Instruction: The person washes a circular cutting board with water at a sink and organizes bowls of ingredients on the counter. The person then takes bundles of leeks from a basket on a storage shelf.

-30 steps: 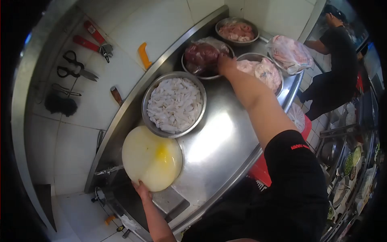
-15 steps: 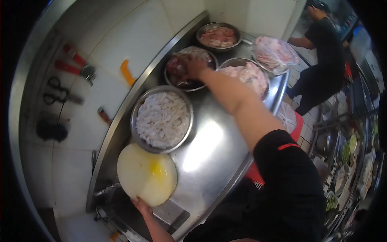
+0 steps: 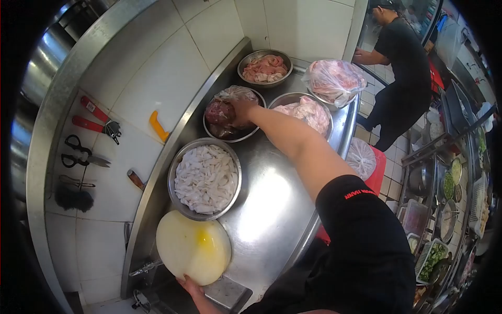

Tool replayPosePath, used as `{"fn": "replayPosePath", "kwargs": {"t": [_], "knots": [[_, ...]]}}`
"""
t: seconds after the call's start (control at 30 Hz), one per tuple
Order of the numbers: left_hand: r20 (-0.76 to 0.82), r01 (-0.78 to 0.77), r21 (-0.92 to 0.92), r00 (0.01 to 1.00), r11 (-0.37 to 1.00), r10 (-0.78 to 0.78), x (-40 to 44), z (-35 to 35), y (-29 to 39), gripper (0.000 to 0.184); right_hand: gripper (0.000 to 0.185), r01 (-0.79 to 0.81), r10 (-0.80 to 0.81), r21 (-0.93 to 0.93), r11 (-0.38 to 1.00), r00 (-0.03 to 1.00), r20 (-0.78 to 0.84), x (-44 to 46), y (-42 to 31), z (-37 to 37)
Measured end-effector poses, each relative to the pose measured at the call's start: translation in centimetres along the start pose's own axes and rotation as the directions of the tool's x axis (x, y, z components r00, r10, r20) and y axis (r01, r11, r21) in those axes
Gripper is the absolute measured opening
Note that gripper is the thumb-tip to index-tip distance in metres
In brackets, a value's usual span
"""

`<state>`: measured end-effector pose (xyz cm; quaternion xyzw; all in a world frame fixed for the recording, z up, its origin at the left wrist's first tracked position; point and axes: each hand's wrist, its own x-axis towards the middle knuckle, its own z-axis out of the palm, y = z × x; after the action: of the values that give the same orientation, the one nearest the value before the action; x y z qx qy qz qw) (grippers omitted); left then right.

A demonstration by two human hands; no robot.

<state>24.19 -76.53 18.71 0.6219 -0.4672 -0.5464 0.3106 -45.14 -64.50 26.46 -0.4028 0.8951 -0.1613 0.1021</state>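
At near left, the left hand (image 3: pixel 191 287) touches the board (image 3: pixel 191 251) at its near edge; I can't tell whether it grips. Beyond, in the far-left bowl (image 3: pixel 248 137), the right hand (image 3: pixel 243 111) is on dark meat (image 3: pixel 218 111), its closure hidden.

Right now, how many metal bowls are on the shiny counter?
4 show clearly: the white-strip bowl nearest, the dark-meat bowl under the right hand, the pink-meat bowl in the far corner, the pale-meat bowl beside the bagged meat. Another may hide under that bag.
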Motion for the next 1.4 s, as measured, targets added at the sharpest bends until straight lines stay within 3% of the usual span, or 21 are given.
{"fn": "replayPosePath", "kwargs": {"t": [0.07, 0.13, 0.27, 0.33, 0.37, 0.43, 0.47, 0.5, 0.53, 0.63, 0.67, 0.77, 0.83, 0.9, 0.97, 1.0, 1.03, 1.13, 1.2, 1.33, 1.4], "knots": [[-0.091, 0.079, 0.009, 0.993, 0.997, -0.078, -0.4, 0.5, -0.1, 0.068, 0.095, -0.054, 0.053, -0.060, 0.997, 0.999, -0.013, -1.3, 0.7, 0.4], [-0.037, -0.038, -0.006, 0.999, 0.999, 0.038, 0.4, -0.2, -1.0, 0.059, 0.105, -0.197, 0.188, 0.132, 0.971, 0.979, 0.079, -1.4, 1.3, 1.2], [-0.005, -0.032, -0.004, 0.999, 0.999, 0.032, 0.7, -0.4, -1.0, 0.067, 0.109, -0.264, 0.228, 0.234, 0.935, 0.959, 0.171, -0.3, 1.2, 1.2], [0.018, -0.048, -0.009, 0.999, 0.999, 0.049, 1.3, 0.0, -1.2, 0.066, 0.101, -0.194, 0.210, 0.102, 0.976, 0.962, -0.177, -3.9, -1.8, 1.2], [0.036, -0.057, -0.011, 0.998, 0.998, 0.057, 1.1, -0.3, -1.3, 0.065, 0.093, -0.077, 0.136, 0.174, 0.982, 0.924, -0.358, -6.3, -2.7, 1.2], [0.043, -0.067, 0.012, 0.997, 0.998, 0.067, 1.2, -0.7, -1.5, 0.060, 0.064, 0.261, 0.034, 0.307, 0.915, 0.709, -0.704, -12.7, -3.4, 2.2], [-0.002, -0.034, 0.037, 0.999, 0.999, 0.034, 0.9, -0.6, -1.3, 0.062, 0.044, 0.294, 0.097, 0.359, 0.886, 0.639, -0.763, -16.7, -4.2, 2.5], [-0.027, -0.003, 0.012, 1.000, 1.000, 0.003, -0.3, 0.2, -0.2, 0.064, 0.030, 0.351, 0.058, 0.269, 0.897, 0.510, -0.858, -20.3, -3.3, 4.6], [-0.005, -0.015, -0.006, 1.000, 1.000, 0.015, -0.4, 0.1, -0.3, 0.064, 0.021, 0.297, 0.085, 0.256, 0.920, 0.486, -0.870, -24.1, -2.1, 7.3], [0.000, 0.014, -0.050, 1.000, 0.999, -0.014, -0.7, 0.9, 0.5, 0.064, 0.011, -0.006, 0.456, 0.519, 0.855, 0.487, -0.745, -32.2, 1.5, 11.6], [-0.018, 0.053, -0.074, 0.998, 0.996, -0.054, -1.1, 1.0, 1.0, 0.064, 0.012, -0.124, 0.486, 0.497, 0.859, 0.501, -0.716, -33.1, 3.6, 11.9], [-0.024, 0.049, -0.033, 0.998, 0.998, -0.050, -1.4, 1.2, 1.5, 0.064, 0.027, -0.376, 0.527, 0.372, 0.849, 0.544, -0.653, -31.7, 12.6, 11.8], [-0.028, 0.004, -0.015, 1.000, 1.000, -0.004, -0.1, 0.4, 0.4, 0.063, 0.051, -0.520, 0.470, 0.152, 0.841, 0.562, -0.680, -27.9, 19.3, 12.4], [0.055, -0.015, 0.027, 0.998, 1.000, 0.014, 0.2, -0.1, -0.1, 0.060, 0.071, -0.552, 0.520, 0.056, 0.832, 0.740, -0.425, -25.6, 23.3, 11.3], [-0.015, 0.038, 0.025, 0.999, 0.999, -0.037, 0.4, 0.1, -0.2, 0.056, 0.081, -0.671, 0.651, -0.076, 0.738, 0.737, -0.182, -24.8, 20.6, 9.7], [0.001, 0.026, 0.019, 1.000, 0.999, -0.026, 0.6, 0.2, -0.3, 0.056, 0.079, -0.613, 0.614, -0.266, 0.744, 0.784, -0.091, -24.9, 20.1, 11.0], [0.013, 0.019, 0.016, 1.000, 1.000, -0.020, 0.6, 0.1, -0.3, 0.056, 0.076, -0.545, 0.531, -0.277, 0.792, 0.837, -0.129, -25.5, 19.2, 13.0], [-0.053, -0.032, 0.024, 0.998, 0.999, 0.033, 1.0, 0.1, -1.2, 0.057, 0.074, -0.497, 0.488, -0.185, 0.848, 0.868, -0.093, -26.5, 10.1, 12.3], [0.019, -0.129, 0.040, 0.992, 0.991, 0.128, 0.6, 0.1, -1.3, 0.059, 0.076, -0.318, 0.277, -0.177, 0.931, 0.935, -0.223, -28.8, 5.9, 13.2], [-0.003, -0.129, 0.015, 0.992, 0.992, 0.129, 1.1, 0.2, -2.1, 0.060, 0.077, -0.065, 0.053, -0.247, 0.967, 0.997, -0.058, -31.9, -2.0, 16.9], [-0.107, -0.026, 0.042, 0.994, 0.999, 0.030, -0.2, 1.0, -0.6, 0.060, 0.077, 0.077, -0.072, -0.214, 0.974, 0.997, 0.032, -33.4, -6.5, 19.4]]}}
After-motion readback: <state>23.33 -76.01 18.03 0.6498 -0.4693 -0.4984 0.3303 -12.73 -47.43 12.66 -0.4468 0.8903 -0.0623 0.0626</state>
